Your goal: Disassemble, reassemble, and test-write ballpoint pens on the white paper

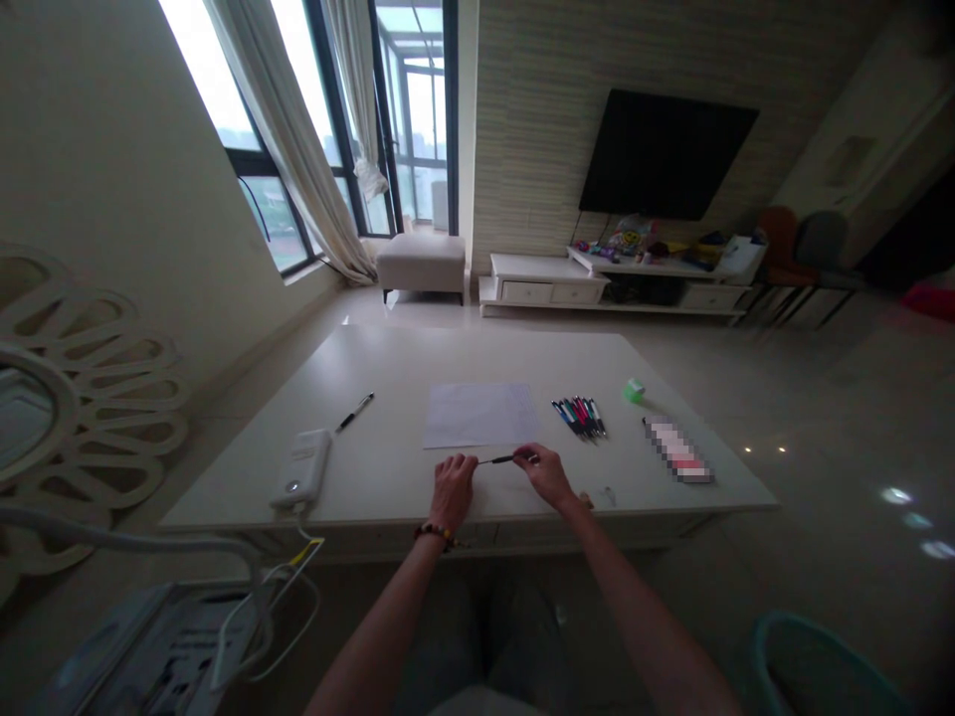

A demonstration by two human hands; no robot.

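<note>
My right hand (548, 476) is closed in a pinch on the dark barrel of a pen (502, 459), held level above the table's near edge. From the pen's left end a thin, pale stem runs to my left hand (453, 489); it looks like the refill. The fingertips of my left hand are closed on that stem's far end. Just beyond my hands lies a sheet of white paper (478, 416). To its right is a bunch of several pens (580, 418) with coloured barrels. One more pen (355, 412) lies alone on the left.
On the white table (388, 477) are a white power-bank-like device (304, 467) with a cable, a green-and-white bottle (634, 390) and a blurred-out phone-like object (677, 449). Small items lie near my right wrist. A teal bin (821, 656) stands at the lower right.
</note>
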